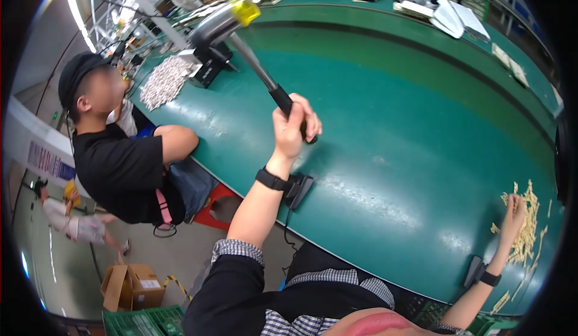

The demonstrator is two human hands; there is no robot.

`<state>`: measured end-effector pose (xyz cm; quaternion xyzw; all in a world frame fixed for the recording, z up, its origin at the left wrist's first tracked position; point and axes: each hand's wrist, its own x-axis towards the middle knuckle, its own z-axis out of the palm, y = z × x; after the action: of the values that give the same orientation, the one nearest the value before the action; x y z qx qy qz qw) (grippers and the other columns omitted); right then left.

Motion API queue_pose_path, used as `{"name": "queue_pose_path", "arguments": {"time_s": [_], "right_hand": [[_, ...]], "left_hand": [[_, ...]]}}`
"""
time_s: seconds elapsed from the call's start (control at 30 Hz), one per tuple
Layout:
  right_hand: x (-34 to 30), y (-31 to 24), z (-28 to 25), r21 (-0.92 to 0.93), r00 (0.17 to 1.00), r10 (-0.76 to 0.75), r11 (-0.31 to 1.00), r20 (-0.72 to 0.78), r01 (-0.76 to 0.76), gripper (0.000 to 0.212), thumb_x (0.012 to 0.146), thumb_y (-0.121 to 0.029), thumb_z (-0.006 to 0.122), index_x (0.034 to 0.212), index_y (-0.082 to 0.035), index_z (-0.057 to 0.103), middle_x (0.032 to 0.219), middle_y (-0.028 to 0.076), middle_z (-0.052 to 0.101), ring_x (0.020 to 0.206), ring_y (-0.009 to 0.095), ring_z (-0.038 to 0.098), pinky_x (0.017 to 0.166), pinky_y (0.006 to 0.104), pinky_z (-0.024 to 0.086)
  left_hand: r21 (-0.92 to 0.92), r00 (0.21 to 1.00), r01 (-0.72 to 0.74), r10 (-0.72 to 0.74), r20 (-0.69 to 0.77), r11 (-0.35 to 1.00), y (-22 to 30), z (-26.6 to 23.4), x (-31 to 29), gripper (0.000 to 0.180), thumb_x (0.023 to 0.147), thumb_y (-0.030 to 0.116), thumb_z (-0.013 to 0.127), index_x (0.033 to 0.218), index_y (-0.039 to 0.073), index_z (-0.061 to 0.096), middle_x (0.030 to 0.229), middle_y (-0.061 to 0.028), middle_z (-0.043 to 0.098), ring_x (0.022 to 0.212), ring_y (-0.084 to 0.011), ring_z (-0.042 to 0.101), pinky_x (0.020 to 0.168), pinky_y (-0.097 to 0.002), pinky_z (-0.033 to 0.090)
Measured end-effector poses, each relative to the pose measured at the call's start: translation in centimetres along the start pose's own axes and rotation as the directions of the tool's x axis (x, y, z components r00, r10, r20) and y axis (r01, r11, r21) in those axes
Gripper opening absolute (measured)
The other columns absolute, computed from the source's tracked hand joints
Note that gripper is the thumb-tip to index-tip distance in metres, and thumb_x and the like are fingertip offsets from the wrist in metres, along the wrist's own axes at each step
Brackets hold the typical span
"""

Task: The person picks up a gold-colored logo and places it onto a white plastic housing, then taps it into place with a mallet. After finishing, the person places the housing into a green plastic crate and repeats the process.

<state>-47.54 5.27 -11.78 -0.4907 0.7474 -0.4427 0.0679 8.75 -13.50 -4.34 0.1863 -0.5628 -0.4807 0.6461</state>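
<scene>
My left hand is raised over the green table, its fingers wrapped round the black grip of a hammer. The hammer slants up and to the left; it has a metal shaft, a thick grey head and a yellow end face. Far to the right, my right hand is at a pile of small, thin, cream-coloured pieces. Its fingertips are pressed together over the pile. Whatever they pinch is too small to make out. Each wrist wears a black strap with a dark device on it.
The green table stretches across the view. A co-worker in black sits at its left edge, near a heap of small whitish pieces and a black box. White sheets lie at the far right. An open carton stands on the floor.
</scene>
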Motion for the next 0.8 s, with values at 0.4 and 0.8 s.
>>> {"name": "queue_pose_path", "arguments": {"time_s": [0.4,0.8], "right_hand": [[1.1,1.1,0.5,-0.052,0.996,-0.089,0.995,0.008,0.089,0.022,0.096,-0.017,0.049,0.103,0.003,0.056,0.094,0.007,0.057,0.088,0.012,0.053,0.082,0.0244,0.042],[0.5,0.1,1.1,-0.035,0.998,-0.064,0.997,0.017,0.065,0.022,0.095,-0.018,0.050,0.101,0.002,0.056,0.094,0.007,0.058,0.087,0.013,0.053,0.080,0.0257,0.044]], "left_hand": [[0.119,0.797,-0.560,0.572,-0.193,0.820,0.9,-0.3,0.6,0.026,0.088,0.008,0.048,0.064,0.000,0.049,0.055,-0.0040,0.043,0.055,-0.0153,0.045,0.062,-0.0322,0.043],[0.045,0.954,0.226,-0.211,-0.214,0.973,-1.0,0.3,-0.2,0.032,0.090,0.017,0.055,0.062,0.001,0.051,0.051,-0.0017,0.044,0.047,-0.0113,0.043,0.059,-0.0298,0.045]]}}
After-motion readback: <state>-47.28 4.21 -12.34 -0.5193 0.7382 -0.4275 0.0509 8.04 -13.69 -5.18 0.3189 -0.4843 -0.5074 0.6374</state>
